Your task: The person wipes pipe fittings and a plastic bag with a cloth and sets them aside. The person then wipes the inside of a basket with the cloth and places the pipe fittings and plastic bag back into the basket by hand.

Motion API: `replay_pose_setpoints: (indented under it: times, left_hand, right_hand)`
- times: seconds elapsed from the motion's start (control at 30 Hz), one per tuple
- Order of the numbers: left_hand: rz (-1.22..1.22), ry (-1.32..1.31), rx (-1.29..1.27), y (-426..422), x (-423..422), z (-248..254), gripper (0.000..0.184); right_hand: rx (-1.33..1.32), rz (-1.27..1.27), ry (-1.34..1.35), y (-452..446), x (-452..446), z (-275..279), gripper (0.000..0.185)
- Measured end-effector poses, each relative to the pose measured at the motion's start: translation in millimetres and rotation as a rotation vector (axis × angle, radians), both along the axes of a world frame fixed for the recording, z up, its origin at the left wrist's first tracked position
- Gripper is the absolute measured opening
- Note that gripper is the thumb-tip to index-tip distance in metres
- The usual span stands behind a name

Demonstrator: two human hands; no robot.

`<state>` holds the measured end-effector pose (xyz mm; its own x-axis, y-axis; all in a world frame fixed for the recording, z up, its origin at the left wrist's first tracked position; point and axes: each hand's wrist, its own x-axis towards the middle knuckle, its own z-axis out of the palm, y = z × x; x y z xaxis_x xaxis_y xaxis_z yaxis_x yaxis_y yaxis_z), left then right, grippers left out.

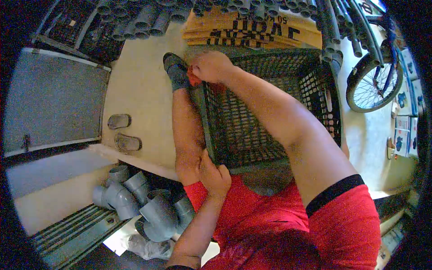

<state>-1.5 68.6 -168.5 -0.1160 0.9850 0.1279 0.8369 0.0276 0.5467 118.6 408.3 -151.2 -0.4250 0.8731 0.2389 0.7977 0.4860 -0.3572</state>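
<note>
The right hand [211, 66] has its grip closed around a small red, cloth-like piece [193, 76], at the far-left corner of a large black plastic mesh crate [252, 169]. The left hand [215, 176] is at the near-left corner; whether its grip closes on the rim cannot be told. The crate lies between the legs, directly beside both grips, its mesh interior extending rightward from them. Handling looks under way rather than finished, with the red piece in hand at one corner; how much is done or left cannot be judged. Farther out are grey pipes [146, 18] beyond the crate, a bicycle wheel [373, 85] at right, and grey pipe elbows [157, 213] at near left.
</note>
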Motion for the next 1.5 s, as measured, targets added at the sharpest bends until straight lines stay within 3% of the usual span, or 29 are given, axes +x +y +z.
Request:
replay_pose_setpoints:
  times: [0.07,0.17,0.27,0.47,0.57,0.73,0.9,1.0,1.03,1.13,1.23,1.33,1.37,1.4,1.5]
  left_hand:
    - [-0.003,-0.016,-0.002,2,2,4,0.069]
    - [-0.008,-0.025,0.020,-1,-1,3,0.070]
    - [0.009,-0.017,0.031,-6,-3,-7,0.071]
    - [0.006,0.037,-0.011,-1,-2,5,0.072]
    - [0.025,0.021,-0.016,0,5,7,0.072]
    - [0.017,0.035,-0.011,-1,2,2,0.069]
    - [0.044,-0.068,-0.007,5,9,2,0.067]
    - [0.035,-0.048,0.013,6,6,-4,0.067]
    - [0.033,-0.028,0.003,7,6,-2,0.067]
    - [0.044,-0.037,0.018,6,6,-5,0.066]
    - [0.060,-0.072,-0.004,8,10,1,0.066]
    - [0.058,-0.079,0.007,7,11,0,0.066]
    - [0.049,-0.080,0.021,7,10,-1,0.066]
    - [0.054,-0.089,0.001,6,11,3,0.066]
    - [0.060,-0.085,-0.006,8,10,3,0.065]
  right_hand:
    - [0.122,-0.032,-0.027,-4,9,-3,0.036]
    - [0.095,-0.145,-0.225,-6,38,7,0.035]
    - [0.072,-0.116,-0.264,-5,66,5,0.037]
    - [-0.010,-0.364,-0.358,-24,161,11,0.042]
    - [0.218,-0.323,-0.436,-34,227,5,0.043]
    - [0.062,-0.642,-0.264,-67,319,20,0.041]
    - [0.136,-0.745,-0.027,-89,365,12,0.033]
    - [0.235,-0.744,0.333,-122,367,29,0.032]
    - [0.400,-0.716,0.399,-130,373,22,0.038]
    - [0.038,-0.723,1.400,-175,382,44,0.031]
    - [0.096,-0.682,1.812,-216,388,73,0.029]
    - [0.101,-0.878,0.689,-237,375,62,0.022]
    - [0.204,-0.729,0.199,-238,374,50,0.032]
    - [0.140,-0.674,-0.013,-245,366,41,0.038]
    - [0.082,-0.624,0.212,-236,366,14,0.038]
